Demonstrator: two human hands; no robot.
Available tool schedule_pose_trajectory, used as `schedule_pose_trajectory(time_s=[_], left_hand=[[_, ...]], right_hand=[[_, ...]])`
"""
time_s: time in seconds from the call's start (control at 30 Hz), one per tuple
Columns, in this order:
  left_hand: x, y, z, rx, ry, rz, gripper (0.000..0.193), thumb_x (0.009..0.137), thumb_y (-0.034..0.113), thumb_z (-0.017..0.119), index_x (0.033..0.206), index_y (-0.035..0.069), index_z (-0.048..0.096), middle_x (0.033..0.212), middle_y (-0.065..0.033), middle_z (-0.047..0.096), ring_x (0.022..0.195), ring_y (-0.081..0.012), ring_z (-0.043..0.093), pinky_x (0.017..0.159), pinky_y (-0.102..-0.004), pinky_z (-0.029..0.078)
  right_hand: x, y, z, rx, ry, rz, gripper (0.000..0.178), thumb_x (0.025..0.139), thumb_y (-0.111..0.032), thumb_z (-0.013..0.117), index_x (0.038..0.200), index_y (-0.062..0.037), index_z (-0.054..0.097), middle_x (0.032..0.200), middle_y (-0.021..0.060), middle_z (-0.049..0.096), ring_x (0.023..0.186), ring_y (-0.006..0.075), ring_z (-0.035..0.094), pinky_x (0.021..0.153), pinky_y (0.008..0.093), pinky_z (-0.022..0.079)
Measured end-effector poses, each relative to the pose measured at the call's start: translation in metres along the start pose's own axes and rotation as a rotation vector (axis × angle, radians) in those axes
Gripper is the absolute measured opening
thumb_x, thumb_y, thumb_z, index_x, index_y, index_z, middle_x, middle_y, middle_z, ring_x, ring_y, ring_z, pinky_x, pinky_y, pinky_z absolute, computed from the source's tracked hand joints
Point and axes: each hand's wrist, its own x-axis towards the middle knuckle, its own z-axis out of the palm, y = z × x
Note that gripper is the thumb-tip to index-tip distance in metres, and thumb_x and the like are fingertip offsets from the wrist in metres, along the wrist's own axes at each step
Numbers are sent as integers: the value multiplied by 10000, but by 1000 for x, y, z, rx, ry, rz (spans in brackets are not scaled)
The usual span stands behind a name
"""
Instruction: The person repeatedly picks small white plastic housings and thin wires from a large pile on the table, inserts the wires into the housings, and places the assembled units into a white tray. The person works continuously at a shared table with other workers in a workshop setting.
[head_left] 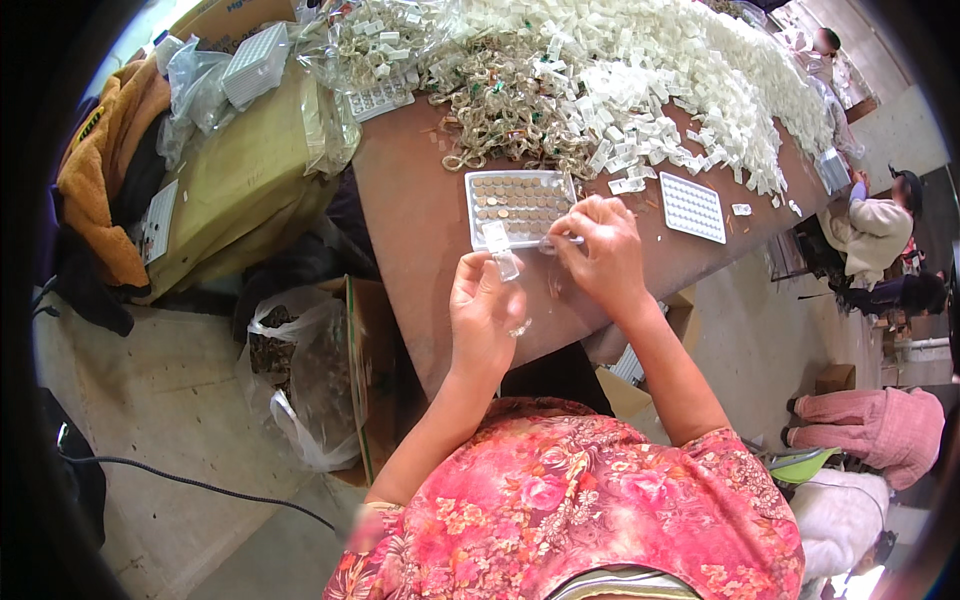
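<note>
A small clear plastic case (504, 259) is in the left hand (482, 312), above the counter (415, 225) at its near side; thumb and fingers form a grip pinching its lower end. The right hand (606, 258) is just beside it, fingers bent and drawn close; one cannot tell whether that grip pinches anything. Behind the case, a white tray (471, 213) holds rows of small round tan pieces (528, 199). To its right lies a second white tray (692, 208) with dimpled rows. Beyond them are a tangle of beige loops (515, 105) and a broad heap of clear cases (700, 70). Left of the counter, a cardboard box (372, 380) stands with a plastic bag (318, 425).
</note>
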Motion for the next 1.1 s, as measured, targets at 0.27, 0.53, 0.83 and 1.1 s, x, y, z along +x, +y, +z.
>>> schedule_pose_trajectory(time_s=[0.27,0.53,0.83,1.1], left_hand=[[3,-6,2,-100,104,5,165,970,185,546,1096,91,495,978,-125,616,789,-167,599,600,-208,472],[5,-4,0,-28,39,-57,154,969,188,548,1081,86,522,988,-129,617,790,-171,598,593,-211,464],[5,-3,2,-13,39,-57,161,973,198,542,1092,94,512,991,-124,612,790,-163,585,612,-221,458],[6,-4,2,-15,41,-69,163,964,185,560,1092,96,511,995,-123,624,796,-169,605,670,-244,491]], right_hand=[[-17,-11,3,296,22,62,79,765,-77,712,842,-90,697,818,76,680,774,258,643,713,363,507],[43,45,2,84,7,61,157,792,-36,650,910,-117,714,835,67,626,778,266,624,657,368,505],[71,82,2,-204,-294,-130,146,809,-78,566,875,-147,677,879,36,604,807,266,634,671,389,520],[58,80,-2,-218,45,-64,199,830,-59,589,982,-149,679,970,85,618,791,260,641,650,369,528]])
